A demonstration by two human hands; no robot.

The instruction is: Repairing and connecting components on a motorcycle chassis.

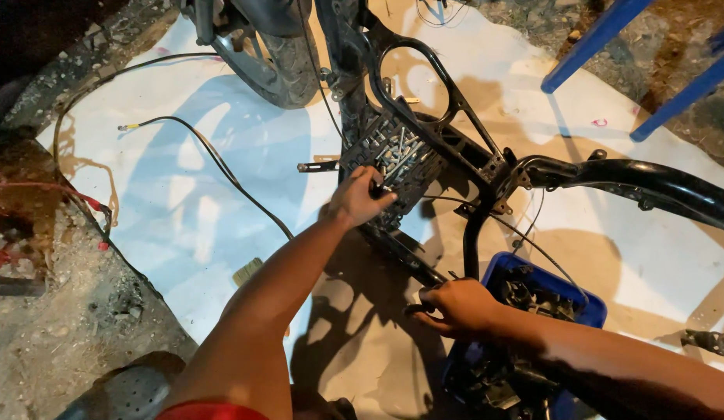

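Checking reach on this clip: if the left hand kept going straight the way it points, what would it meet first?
The left hand points up and right at the black grid plate on the frame. Its fingertips already look at the plate's edge, though depth is unclear.

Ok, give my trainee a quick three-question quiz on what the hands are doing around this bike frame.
1. True or false: the left hand reaches to the perforated plate on the black frame.
2. What does the right hand grip? A) the tyre B) a dark frame tube C) the brush
3. What colour is the crate of parts beside the right hand?

Key: 1 true; 2 B; 3 blue.
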